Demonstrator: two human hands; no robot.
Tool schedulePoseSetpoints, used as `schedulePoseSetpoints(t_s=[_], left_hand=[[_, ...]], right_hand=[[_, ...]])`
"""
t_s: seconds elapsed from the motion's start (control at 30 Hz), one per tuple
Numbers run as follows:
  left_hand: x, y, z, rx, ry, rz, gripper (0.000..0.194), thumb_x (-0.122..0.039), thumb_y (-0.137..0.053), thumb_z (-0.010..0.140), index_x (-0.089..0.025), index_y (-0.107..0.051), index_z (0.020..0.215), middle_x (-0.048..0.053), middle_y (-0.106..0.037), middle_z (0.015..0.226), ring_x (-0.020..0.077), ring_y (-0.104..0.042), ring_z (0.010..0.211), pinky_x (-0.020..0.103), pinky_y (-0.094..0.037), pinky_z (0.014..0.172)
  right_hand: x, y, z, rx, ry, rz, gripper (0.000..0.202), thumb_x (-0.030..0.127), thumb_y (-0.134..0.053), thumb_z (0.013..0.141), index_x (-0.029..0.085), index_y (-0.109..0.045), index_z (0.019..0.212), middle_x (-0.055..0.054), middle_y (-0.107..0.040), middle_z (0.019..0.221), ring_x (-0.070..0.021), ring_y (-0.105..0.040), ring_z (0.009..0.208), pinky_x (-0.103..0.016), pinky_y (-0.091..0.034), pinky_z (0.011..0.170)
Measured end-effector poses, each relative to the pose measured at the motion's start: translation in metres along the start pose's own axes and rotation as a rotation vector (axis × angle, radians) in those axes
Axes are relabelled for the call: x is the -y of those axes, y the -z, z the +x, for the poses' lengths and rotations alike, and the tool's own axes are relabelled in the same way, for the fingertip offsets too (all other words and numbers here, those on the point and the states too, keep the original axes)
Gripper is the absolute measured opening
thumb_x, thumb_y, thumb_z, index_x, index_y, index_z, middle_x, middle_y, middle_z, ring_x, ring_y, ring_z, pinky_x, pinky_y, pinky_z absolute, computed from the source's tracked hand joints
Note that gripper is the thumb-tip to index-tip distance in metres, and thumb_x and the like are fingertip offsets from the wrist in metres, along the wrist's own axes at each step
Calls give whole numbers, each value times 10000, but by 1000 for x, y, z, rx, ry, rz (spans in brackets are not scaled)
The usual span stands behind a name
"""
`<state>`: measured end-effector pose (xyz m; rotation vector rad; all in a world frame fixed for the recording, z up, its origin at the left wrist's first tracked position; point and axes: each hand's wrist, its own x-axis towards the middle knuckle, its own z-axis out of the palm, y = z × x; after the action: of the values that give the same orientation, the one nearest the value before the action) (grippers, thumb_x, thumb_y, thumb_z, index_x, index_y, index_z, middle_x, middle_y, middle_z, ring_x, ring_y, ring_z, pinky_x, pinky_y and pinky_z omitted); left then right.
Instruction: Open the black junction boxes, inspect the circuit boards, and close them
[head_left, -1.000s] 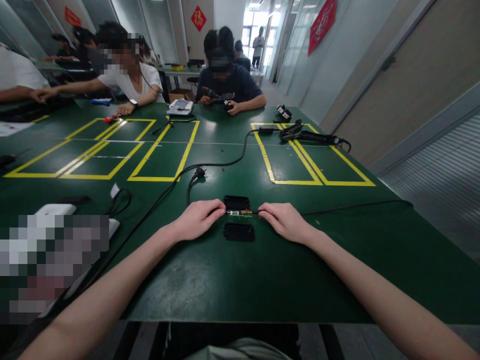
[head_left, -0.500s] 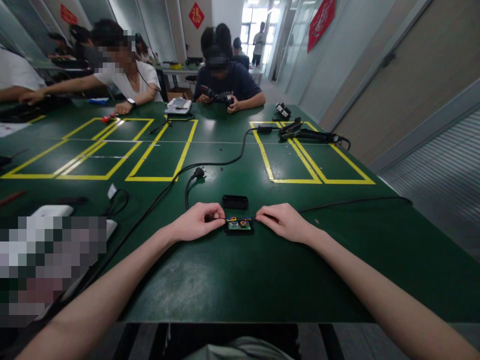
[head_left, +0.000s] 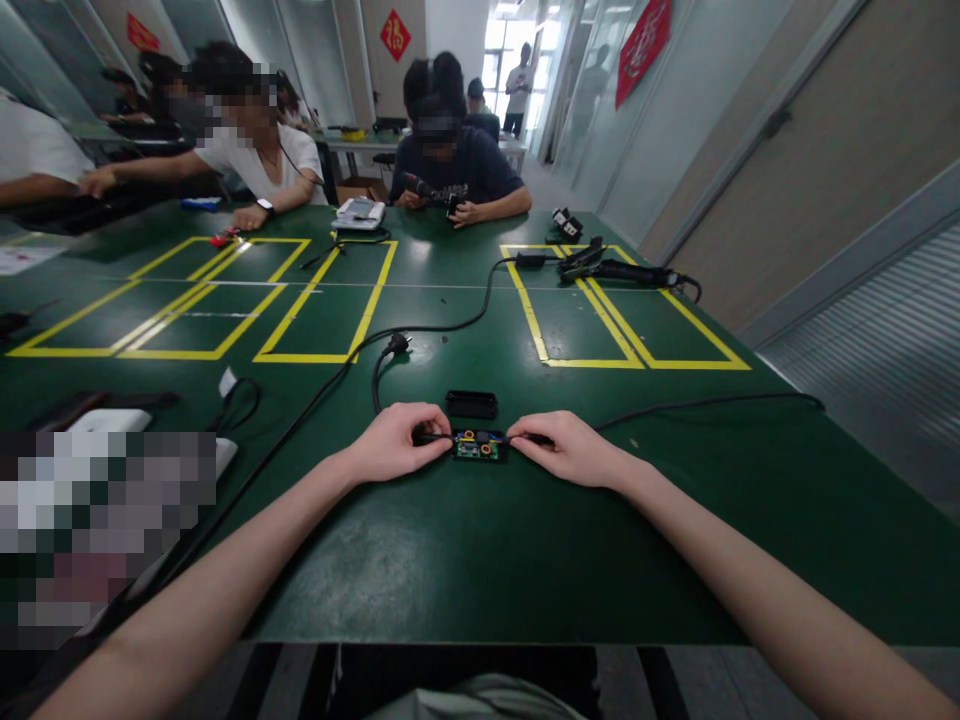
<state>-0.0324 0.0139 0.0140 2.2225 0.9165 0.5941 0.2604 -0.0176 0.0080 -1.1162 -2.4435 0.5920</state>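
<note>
PCB [head_left: 471,450] lies in blk case shell [head_left: 480,460]; my L hand [head_left: 397,440] pinches L cable [head_left: 429,438], R hand [head_left: 566,447] pinches R cable [head_left: 712,404].

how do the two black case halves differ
The near half holds the circuit board; the far half shows only its black inside. The near half is between the left hand and the right hand; the far half lies beyond them. Both are black and oblong.

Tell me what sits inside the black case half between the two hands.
A green circuit board with copper-coloured coils and thin coloured wires lies in the black case half. The board covers the floor beneath it; that floor and the board's underside cannot be seen.
</note>
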Motion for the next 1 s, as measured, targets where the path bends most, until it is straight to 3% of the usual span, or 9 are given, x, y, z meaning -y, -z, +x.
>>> schedulePoseSetpoints(t_s=[0.23, 0.43, 0.6, 1.0], left_hand=[[3, -1, 0, -15, -66, -3, 110, -255, -641, 888, -169, -710, 887, 15, -672, 789, 134, -598, 691, 250, -481, 674], [-1, 1, 1, 2, -43, -26, 152, -253, -628, 914, -162, -742, 870, 36, -711, 808, 137, -623, 700, 248, -492, 677], [-1, 0, 2, 13, -24, -44, 144, -258, -639, 910, -168, -744, 872, 27, -706, 808, 129, -593, 678, 243, -482, 660], [-3, -1, 5, 19, -17, -132, 118, -236, -650, 861, -165, -683, 772, -2, -638, 739, 114, -562, 639, 239, -474, 643]], right_hand=[[4, 2, -1, -37, 49, -38, 135, 240, -597, 946, 185, -719, 961, -39, -692, 848, -149, -613, 670, -260, -432, 627], [0, 0, 0, -52, 56, -40, 348, 311, -458, 1058, 195, -717, 856, -42, -667, 811, -162, -625, 706, -273, -439, 664], [1, -1, 3, -69, 63, -51, 386, 313, -485, 1051, 200, -694, 747, -30, -641, 705, -169, -588, 675, -290, -416, 644], [1, -10, 9, -102, -49, -35, 227, 238, -591, 968, 194, -683, 765, 15, -605, 663, -128, -535, 597, -284, -384, 660]])
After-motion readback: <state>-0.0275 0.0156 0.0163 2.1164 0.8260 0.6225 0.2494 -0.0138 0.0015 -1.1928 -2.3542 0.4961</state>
